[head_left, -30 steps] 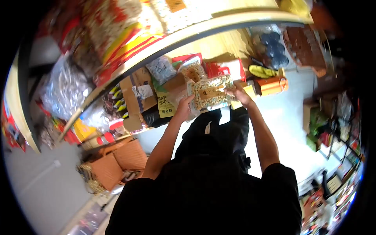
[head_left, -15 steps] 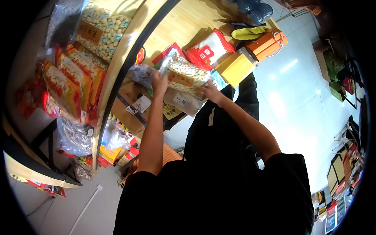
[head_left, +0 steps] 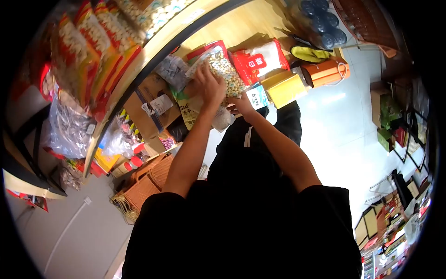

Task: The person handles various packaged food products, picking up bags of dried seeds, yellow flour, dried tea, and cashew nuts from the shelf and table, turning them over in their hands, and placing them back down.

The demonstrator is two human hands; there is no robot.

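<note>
A clear bag of pale, round dried seeds or nuts lies tilted among other packages on the shelf. My left hand rests over its left side, back of the hand up and fingers stretched out across the plastic. At the bag's lower corner is my right hand, its fingers curled around the edge; the fingertips are partly hidden. Just right of the bag stands a red and white packet. A small blue and white box sits close beside my right hand.
A yellow box and an orange box with a cord handle line the shelf's right end. Left are a cardboard box and a dark shelf edge. Red and yellow snack bags hang beyond it. An orange woven basket sits below.
The bag has been lowered among the packages and turned more upright. My left hand has moved from gripping its left end to lying over it. The whole view has shifted.
</note>
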